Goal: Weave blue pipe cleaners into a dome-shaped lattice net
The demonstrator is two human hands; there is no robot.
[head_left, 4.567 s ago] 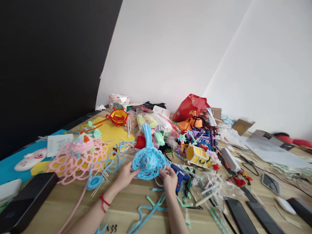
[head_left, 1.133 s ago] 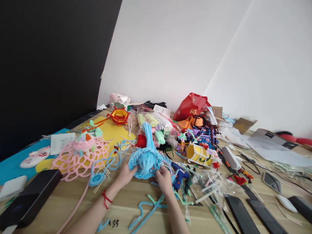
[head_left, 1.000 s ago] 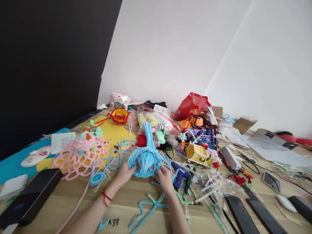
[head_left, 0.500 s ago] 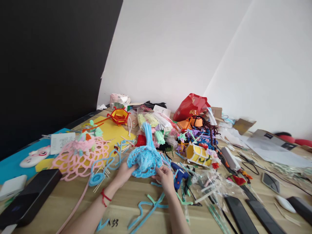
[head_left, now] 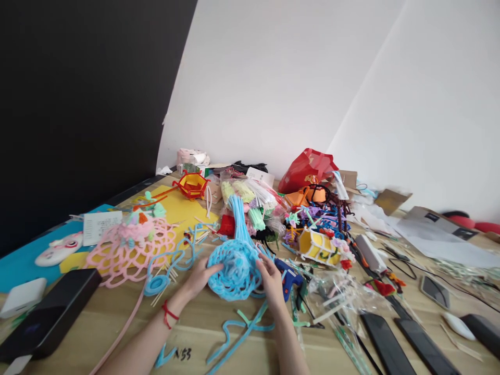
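A round, lacy blue piece made of bent pipe cleaners (head_left: 234,273) is held up between my two hands, its raised centre facing me. My left hand (head_left: 201,276) grips its left edge, thumb on the front. On the opposite edge, my right hand (head_left: 270,271) pinches the rim, with some fingers hidden behind it. A bundle of straight blue pipe cleaners (head_left: 240,219) lies just beyond. Loose blue pipe cleaners (head_left: 228,338) rest on the table below, and a blue coil (head_left: 157,284) sits left of my left hand.
A pink lattice piece (head_left: 113,258) lies on the left near a black power bank (head_left: 50,315). Right of my hands are a blue glue gun (head_left: 289,278), a yellow-and-white lantern (head_left: 318,247) and clear plastic wrap (head_left: 351,294). A red bag (head_left: 308,166) stands at the back.
The blue lacy piece has tilted so its front faces me more fully and sits slightly lower. My right hand has shifted up along its edge.
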